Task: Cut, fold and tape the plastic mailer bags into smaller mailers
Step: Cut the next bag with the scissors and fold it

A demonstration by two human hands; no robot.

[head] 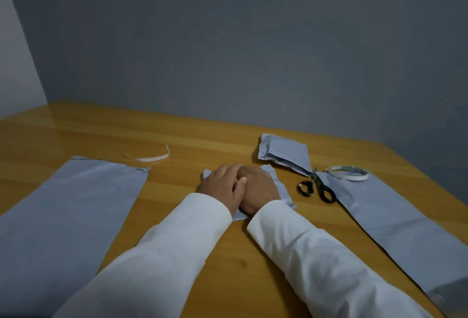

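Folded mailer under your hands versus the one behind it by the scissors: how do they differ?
The folded mailer is pressed flat under both hands; the rear mailer lies free and puffier. The rear mailer sits farther back, its corner near the scissors. Both are small grey-blue plastic.

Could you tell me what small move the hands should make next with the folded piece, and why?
Probably keep the left hand pressing the small folded mailer and send the right hand to the tape roll: both hands lie flat on the fold, and no tape shows on it.
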